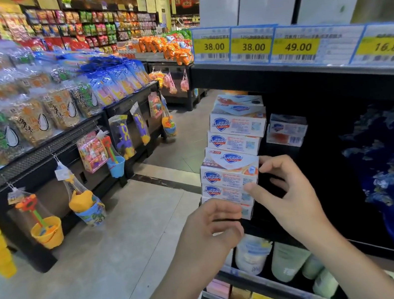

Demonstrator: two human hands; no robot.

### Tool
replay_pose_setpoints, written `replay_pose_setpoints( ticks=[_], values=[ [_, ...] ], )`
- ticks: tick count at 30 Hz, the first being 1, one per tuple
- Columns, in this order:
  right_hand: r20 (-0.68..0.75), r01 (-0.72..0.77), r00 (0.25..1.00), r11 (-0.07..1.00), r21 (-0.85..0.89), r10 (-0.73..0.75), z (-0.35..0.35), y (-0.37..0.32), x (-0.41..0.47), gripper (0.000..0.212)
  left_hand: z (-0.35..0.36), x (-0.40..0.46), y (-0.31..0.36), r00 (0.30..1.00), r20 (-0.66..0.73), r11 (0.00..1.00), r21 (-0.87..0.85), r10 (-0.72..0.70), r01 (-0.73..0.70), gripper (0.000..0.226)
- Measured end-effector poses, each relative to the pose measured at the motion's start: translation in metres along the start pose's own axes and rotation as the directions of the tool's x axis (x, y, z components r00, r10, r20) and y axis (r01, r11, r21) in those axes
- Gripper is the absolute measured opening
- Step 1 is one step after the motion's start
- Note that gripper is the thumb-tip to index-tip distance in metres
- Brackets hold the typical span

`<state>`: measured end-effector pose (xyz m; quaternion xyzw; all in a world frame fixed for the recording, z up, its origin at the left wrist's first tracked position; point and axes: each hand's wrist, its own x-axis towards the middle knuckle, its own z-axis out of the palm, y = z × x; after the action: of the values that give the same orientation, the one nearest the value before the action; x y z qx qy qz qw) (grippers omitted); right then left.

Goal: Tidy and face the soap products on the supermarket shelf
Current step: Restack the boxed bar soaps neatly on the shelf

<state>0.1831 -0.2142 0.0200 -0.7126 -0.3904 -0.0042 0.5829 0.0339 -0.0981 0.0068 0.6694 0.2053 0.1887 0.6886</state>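
The soap stack (pixel 234 158) stood upright at the shelf's (pixel 307 64) left end, its long axis vertical. Both hands flanked its lower boxes: left hand (pixel 212 228) curled round the bottom box, right hand (pixel 284 186) pinching a box edge (nearer the shelf's interior).

I am reading "Safeguard" on the blue shield logos of the white soap boxes (pixel 235 142) stacked at the left end of the shelf (pixel 308 71), and on the single box (pixel 286 131) sitting just beside them. Along the shelf's front edge, four yellow price tags are showing 38.00 (pixel 213 46), 38.00 (pixel 253 47), 49.00 (pixel 297 47) and 16.80 (pixel 391 46). The small print stays too blurred for me.
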Motion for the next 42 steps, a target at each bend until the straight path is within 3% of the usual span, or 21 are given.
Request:
replay_pose_setpoints(
  ticks=[2,6,8,11,14,22,26,33,39,42],
  values=[
    [-0.014,-0.009,1.000,1.000,-0.013,0.009,-0.006,-0.001,0.001,0.030,0.001,0.002,0.000,1.000,0.017,1.000,0.015,0.003,-0.003,0.029],
    [-0.208,-0.121,0.969,0.991,0.052,0.130,-0.033,-0.004,0.020,0.011,0.009,0.005,0.000,0.999,0.051,1.000,-0.005,0.009,-0.009,0.030],
    [-0.256,-0.279,0.936,0.953,-0.120,0.242,-0.051,0.000,0.043,0.011,0.014,0.007,0.000,0.998,0.066,1.000,0.003,0.012,-0.012,0.032],
    [-0.206,-0.429,0.903,0.776,-0.462,0.377,-0.070,0.006,0.085,0.022,0.024,0.008,0.001,0.993,0.117,1.000,0.027,0.013,-0.016,0.036],
    [-0.128,-0.401,0.895,0.646,-0.650,0.427,-0.080,0.011,0.125,0.042,0.039,0.009,0.001,0.986,0.168,0.999,0.049,0.015,-0.023,0.033],
    [0.022,-0.273,0.882,0.548,-0.791,0.471,-0.100,0.044,0.185,0.086,0.074,0.021,0.000,0.979,0.190,0.994,0.068,0.074,-0.089,0.031],
    [0.065,-0.237,0.877,0.548,-0.802,0.476,-0.098,0.065,0.199,0.079,0.081,0.030,-0.003,0.983,0.157,0.990,0.091,0.093,-0.109,0.032],
    [0.018,-0.304,0.887,0.615,-0.727,0.461,-0.090,0.083,0.212,0.053,0.086,0.036,-0.008,0.988,0.101,0.980,0.150,0.114,-0.129,0.032],
    [0.032,-0.290,0.886,0.606,-0.741,0.463,-0.092,0.082,0.212,0.076,0.090,0.037,-0.009,0.990,0.084,0.977,0.170,0.117,-0.130,0.031],
    [0.029,-0.290,0.876,0.575,-0.765,0.481,-0.093,0.080,0.211,0.074,0.089,0.037,-0.009,0.990,0.087,0.978,0.166,0.115,-0.128,0.030]
  ],
)
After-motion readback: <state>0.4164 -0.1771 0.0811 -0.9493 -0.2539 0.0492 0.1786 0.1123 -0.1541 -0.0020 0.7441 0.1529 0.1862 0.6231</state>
